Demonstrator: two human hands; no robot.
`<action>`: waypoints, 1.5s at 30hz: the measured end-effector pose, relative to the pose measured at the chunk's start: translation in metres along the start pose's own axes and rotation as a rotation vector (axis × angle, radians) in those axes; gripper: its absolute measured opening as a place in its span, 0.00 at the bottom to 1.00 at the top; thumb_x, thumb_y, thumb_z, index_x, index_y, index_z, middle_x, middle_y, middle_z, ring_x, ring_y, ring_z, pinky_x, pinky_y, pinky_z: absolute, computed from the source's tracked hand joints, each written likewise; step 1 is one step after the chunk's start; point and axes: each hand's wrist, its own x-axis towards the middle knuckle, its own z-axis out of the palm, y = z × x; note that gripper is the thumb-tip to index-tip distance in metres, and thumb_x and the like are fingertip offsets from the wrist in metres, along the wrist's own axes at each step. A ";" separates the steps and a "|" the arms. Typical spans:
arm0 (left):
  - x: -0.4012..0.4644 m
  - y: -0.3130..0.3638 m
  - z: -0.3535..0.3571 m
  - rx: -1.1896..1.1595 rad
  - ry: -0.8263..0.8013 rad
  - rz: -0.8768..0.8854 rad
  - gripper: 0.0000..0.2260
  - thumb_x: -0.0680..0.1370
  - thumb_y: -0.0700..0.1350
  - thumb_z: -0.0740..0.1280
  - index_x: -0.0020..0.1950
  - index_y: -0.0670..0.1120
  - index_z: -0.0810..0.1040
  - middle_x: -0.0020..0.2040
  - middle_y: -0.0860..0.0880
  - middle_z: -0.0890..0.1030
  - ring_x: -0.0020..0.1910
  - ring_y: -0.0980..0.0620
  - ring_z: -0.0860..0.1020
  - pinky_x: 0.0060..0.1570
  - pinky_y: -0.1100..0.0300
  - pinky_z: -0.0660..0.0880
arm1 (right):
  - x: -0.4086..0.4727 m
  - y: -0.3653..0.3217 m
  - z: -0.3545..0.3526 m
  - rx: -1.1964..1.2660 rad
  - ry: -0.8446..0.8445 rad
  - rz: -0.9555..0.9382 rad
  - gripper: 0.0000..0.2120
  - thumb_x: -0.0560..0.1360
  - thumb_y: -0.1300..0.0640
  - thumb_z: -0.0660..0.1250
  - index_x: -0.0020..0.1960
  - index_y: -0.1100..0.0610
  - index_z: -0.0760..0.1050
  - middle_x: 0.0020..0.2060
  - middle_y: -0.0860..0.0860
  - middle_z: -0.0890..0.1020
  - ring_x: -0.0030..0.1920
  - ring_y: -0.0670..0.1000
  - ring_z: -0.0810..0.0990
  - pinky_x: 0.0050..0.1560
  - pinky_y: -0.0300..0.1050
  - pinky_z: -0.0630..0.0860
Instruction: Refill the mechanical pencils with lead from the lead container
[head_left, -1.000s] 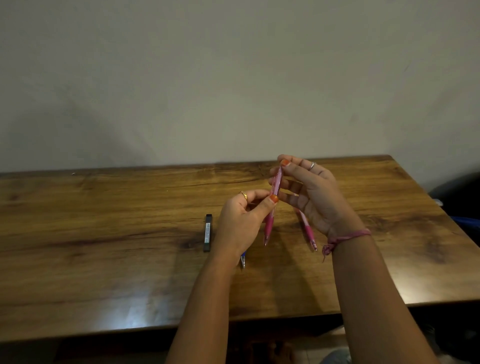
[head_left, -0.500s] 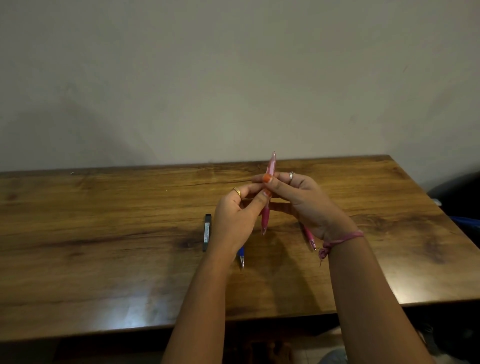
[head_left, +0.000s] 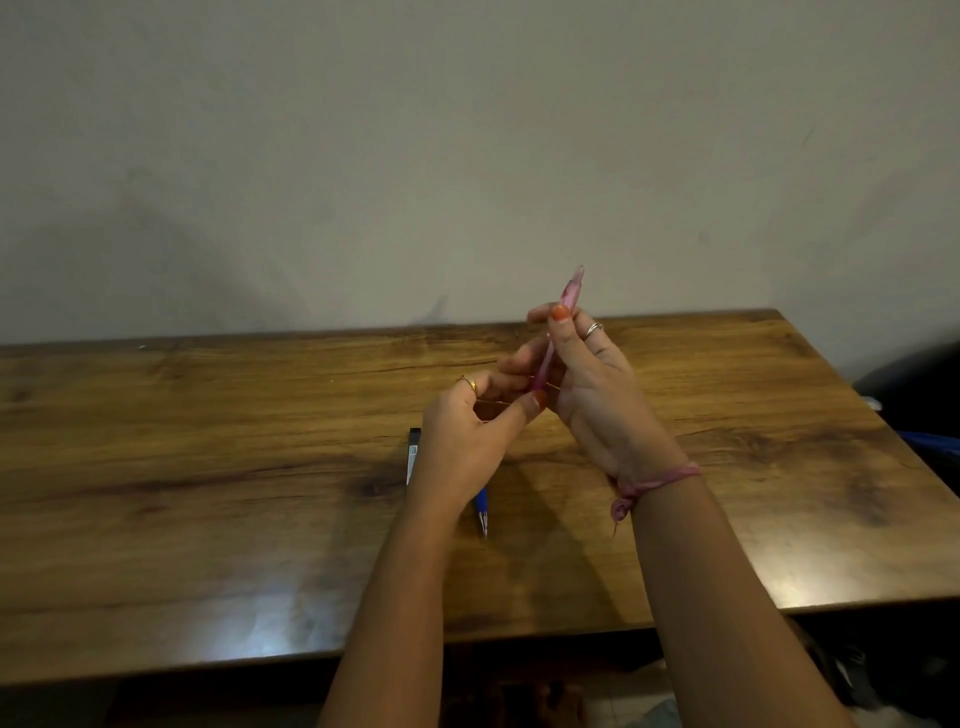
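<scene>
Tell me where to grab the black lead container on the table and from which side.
Grip the lead container across its long narrow sides near the far end, coming from above and the left. It lies flat and slim, and the left hand covers its right side.

A: Where are the hands?
B: Both forearms reach forward, the hands raised close together. The right hand (head_left: 592, 384) sits higher, palm turned leftward, thumb and fingers pinching a pink pencil (head_left: 563, 317).
A: And the left?
B: The left hand (head_left: 467, 441) is lower, fingers curled, thumb and forefinger pinching the pencil's lower end. Each hand wears a ring; a pink thread circles the right wrist.
</scene>
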 end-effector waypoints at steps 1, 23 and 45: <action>0.000 0.001 -0.001 -0.017 0.008 -0.005 0.09 0.74 0.48 0.72 0.53 0.51 0.80 0.46 0.55 0.83 0.47 0.60 0.80 0.47 0.63 0.78 | 0.001 0.000 0.002 0.073 0.018 -0.019 0.10 0.82 0.51 0.57 0.54 0.55 0.74 0.34 0.50 0.78 0.39 0.51 0.81 0.48 0.50 0.80; 0.007 -0.008 -0.063 -0.548 0.716 -0.112 0.03 0.75 0.45 0.71 0.43 0.50 0.78 0.35 0.55 0.79 0.33 0.61 0.75 0.32 0.67 0.74 | -0.005 -0.015 -0.006 0.504 0.098 -0.002 0.28 0.72 0.31 0.52 0.24 0.50 0.58 0.19 0.45 0.57 0.22 0.46 0.52 0.24 0.40 0.49; 0.006 -0.006 -0.060 -0.524 0.717 -0.138 0.03 0.75 0.46 0.70 0.42 0.51 0.78 0.34 0.57 0.79 0.32 0.62 0.75 0.33 0.66 0.74 | -0.006 -0.018 -0.007 0.438 0.056 -0.048 0.28 0.74 0.31 0.50 0.24 0.50 0.58 0.19 0.44 0.58 0.21 0.45 0.52 0.23 0.39 0.49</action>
